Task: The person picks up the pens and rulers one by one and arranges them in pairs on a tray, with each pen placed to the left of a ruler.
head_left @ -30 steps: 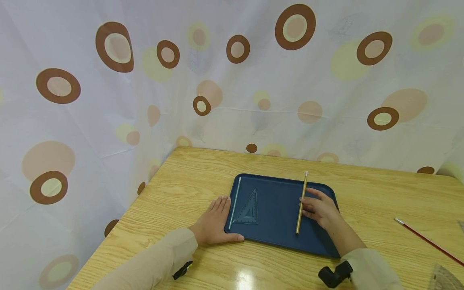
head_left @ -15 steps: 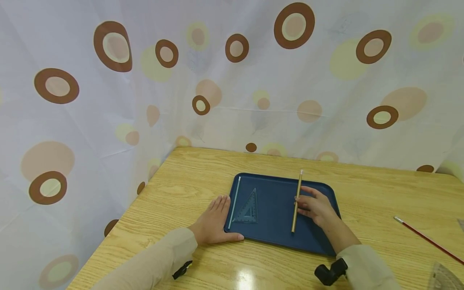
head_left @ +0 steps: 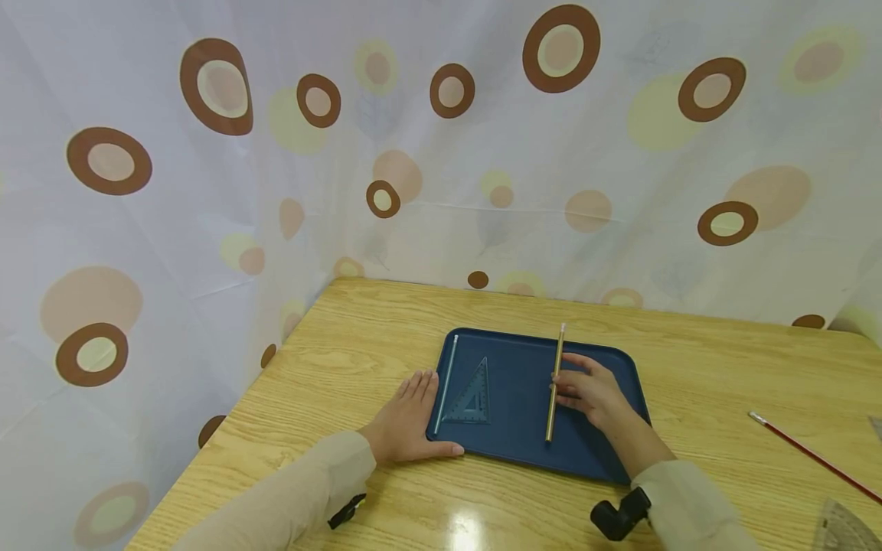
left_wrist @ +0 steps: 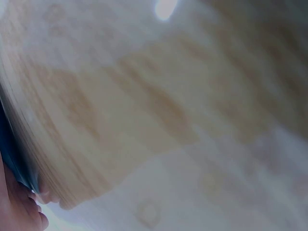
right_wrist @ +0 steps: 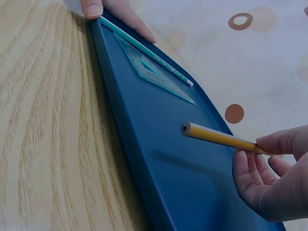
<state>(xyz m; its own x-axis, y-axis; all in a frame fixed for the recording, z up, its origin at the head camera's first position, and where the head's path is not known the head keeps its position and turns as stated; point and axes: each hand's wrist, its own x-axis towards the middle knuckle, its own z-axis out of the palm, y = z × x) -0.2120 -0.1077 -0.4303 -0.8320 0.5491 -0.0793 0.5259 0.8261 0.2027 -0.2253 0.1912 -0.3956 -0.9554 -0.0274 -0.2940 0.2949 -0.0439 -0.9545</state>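
My right hand pinches a yellow pencil between thumb and fingers, its white-tipped end pointing to the back. In the right wrist view the pencil hangs above the blue tray, casting a shadow there. My left hand lies with straight fingers against the tray's near left corner, thumb along the front rim. Inside the tray, a green pencil lies along the left side. Beside it is a clear triangular set square. Only part of the left hand shows in the left wrist view.
A red pencil lies on the wooden table to the right of the tray. A clear protractor is partly visible at the lower right. Behind the table hangs a patterned curtain.
My right hand has moved a little to the left over the tray, carrying the yellow pencil. The left hand, green pencil and set square have stayed in place.
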